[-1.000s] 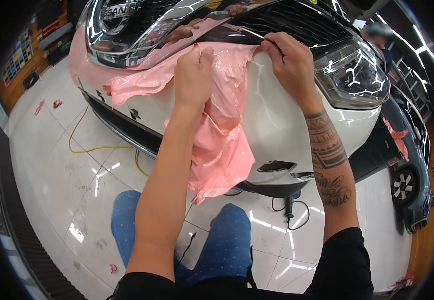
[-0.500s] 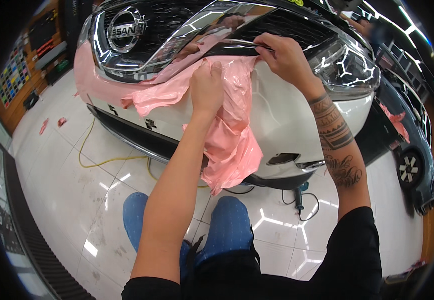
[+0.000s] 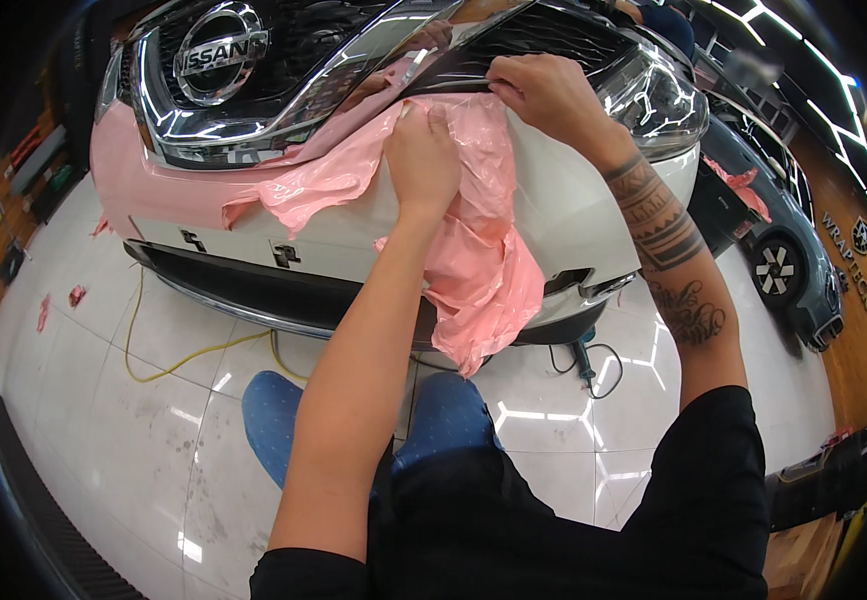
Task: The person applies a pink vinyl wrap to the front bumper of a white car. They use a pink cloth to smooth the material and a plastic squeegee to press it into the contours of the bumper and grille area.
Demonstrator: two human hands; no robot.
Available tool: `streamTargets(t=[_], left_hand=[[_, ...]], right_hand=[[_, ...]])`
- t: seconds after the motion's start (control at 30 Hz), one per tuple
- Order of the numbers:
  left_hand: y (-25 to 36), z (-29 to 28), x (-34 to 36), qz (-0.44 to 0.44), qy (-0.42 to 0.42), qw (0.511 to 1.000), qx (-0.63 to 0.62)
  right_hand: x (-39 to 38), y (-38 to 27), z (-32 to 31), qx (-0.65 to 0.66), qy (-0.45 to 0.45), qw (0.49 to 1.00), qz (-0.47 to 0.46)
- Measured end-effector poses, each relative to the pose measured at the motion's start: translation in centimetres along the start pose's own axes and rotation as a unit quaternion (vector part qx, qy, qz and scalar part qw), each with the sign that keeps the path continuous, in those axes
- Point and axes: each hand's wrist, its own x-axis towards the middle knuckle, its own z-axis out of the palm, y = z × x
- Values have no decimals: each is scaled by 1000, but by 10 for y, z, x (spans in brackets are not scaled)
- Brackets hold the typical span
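Glossy pink wrap film (image 3: 484, 270) hangs in crumpled folds from the front of a white car bumper (image 3: 554, 190). My left hand (image 3: 424, 165) is closed on the bunched film near its upper edge, just below the chrome grille trim (image 3: 324, 100). To its right, my right hand (image 3: 549, 95) is raised at the lower edge of the black grille, beside the film's upper right corner. Its fingers are curled together, and what they hold, if anything, is hidden. More pink film (image 3: 119, 150) lies smoother across the bumper's left side.
A headlight (image 3: 654, 100) sits right of my right hand. On the tiled floor lie a yellow cable (image 3: 184, 370), a corded power tool (image 3: 584, 362) and pink scraps (image 3: 77, 295). A dark grey car (image 3: 794, 240) stands at the right. My knees are below the bumper.
The view has shifted, so the car appears further left. My right hand has moved slightly left, closer to my left hand, which keeps hold of the film.
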Motion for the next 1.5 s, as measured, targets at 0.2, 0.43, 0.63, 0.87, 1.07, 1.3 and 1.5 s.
streamTargets(t=[0.2, 0.43, 0.63, 0.87, 1.07, 1.3, 1.5], left_hand=[[1, -4, 1, -2, -1, 1000, -16], [1, -4, 1, -13, -4, 1000, -16], [0, -1, 1, 8, 6, 1000, -28], [-1, -1, 1, 6, 13, 1000, -18], [-3, -1, 0, 13, 5, 1000, -14], [-3, 0, 1, -23, -15, 999, -20], [-6, 1, 2, -18, -21, 999, -18]], right_hand=[[4, -4, -2, -22, -29, 999, 3], [3, -9, -6, -24, -49, 998, 5], [3, -8, -4, -49, -51, 997, -4], [7, -17, -4, -93, -39, 994, -37], [28, -41, -19, -141, -96, 984, -46], [31, -37, -27, -148, -156, 976, -24], [24, -28, -30, -121, -151, 981, 5]])
